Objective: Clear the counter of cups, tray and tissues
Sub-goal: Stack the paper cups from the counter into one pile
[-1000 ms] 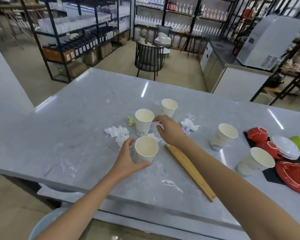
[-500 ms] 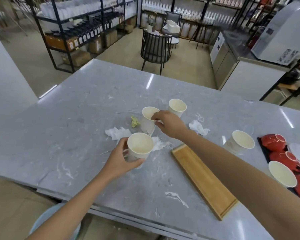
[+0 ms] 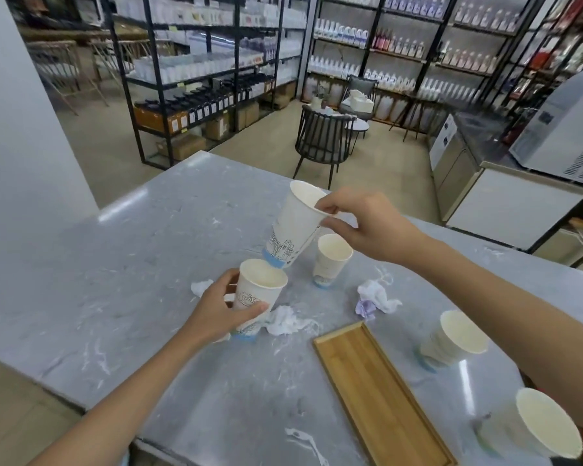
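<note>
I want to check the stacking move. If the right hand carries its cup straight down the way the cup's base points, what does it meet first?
Most likely the open mouth of the cup gripped by the left hand. The right hand pinches the raised cup by its rim, base nearly at that mouth; depth is uncertain.
</note>
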